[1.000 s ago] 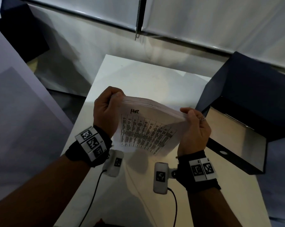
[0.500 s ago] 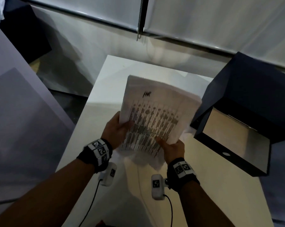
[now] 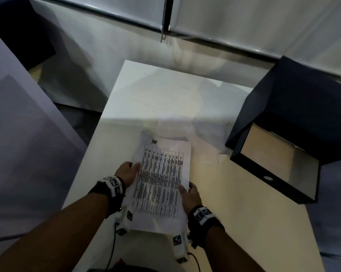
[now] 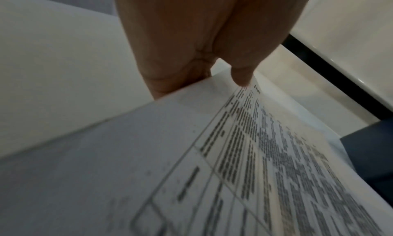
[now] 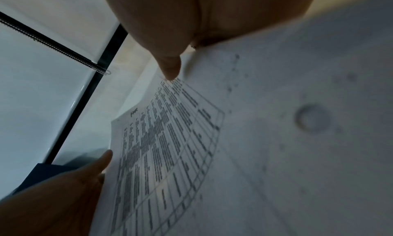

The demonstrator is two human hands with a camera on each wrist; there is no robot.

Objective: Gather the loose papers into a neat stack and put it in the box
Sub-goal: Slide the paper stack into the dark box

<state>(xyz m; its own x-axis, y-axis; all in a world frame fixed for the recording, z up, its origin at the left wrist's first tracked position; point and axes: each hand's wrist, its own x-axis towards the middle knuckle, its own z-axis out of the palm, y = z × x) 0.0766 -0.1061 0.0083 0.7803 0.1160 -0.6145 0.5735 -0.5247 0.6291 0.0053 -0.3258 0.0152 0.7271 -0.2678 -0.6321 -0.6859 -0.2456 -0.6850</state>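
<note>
The left hand (image 3: 127,171) grips the paper stack (image 3: 161,181) at its 9 o'clock edge, thumb on top. The stack sits over the white table (image 3: 165,99), long axis running 6 to 12, header at 12. The right hand (image 3: 191,195) pinches its 4 o'clock edge. Bare tabletop separates it from the open dark box (image 3: 295,122) at 2 o'clock.

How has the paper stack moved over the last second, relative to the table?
Yes. The paper stack, held by the left hand and right hand, has come toward the table's near end.
</note>
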